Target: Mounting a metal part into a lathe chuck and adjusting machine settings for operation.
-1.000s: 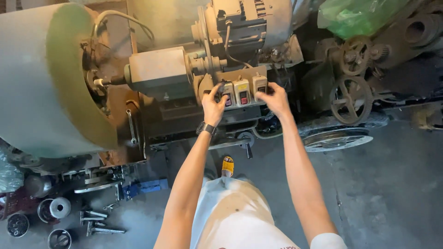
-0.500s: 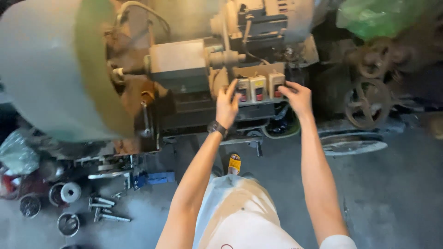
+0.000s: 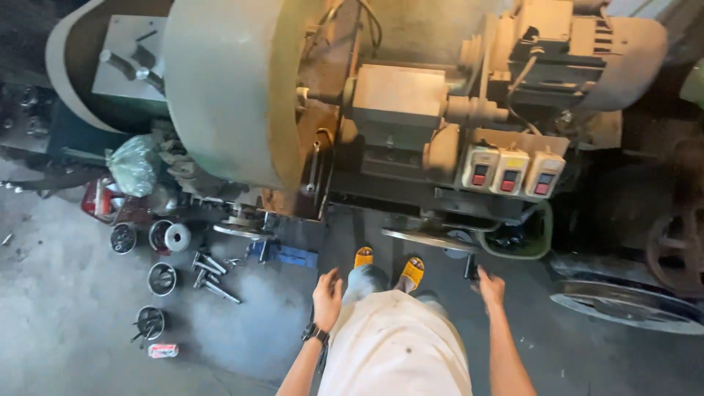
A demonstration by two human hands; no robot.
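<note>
A stained grey concrete floor (image 3: 66, 308) carries round metal tins (image 3: 161, 279) and loose steel bolts (image 3: 209, 275) at lower left of the frame, a small red-and-white packet (image 3: 162, 350) below them, and a blue metal block (image 3: 282, 255) near centre.

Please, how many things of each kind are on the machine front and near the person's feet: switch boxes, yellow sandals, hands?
Switch boxes with red buttons: 3
Yellow sandals: 2
Hands: 2, left hand and right hand
Total: 7
</note>
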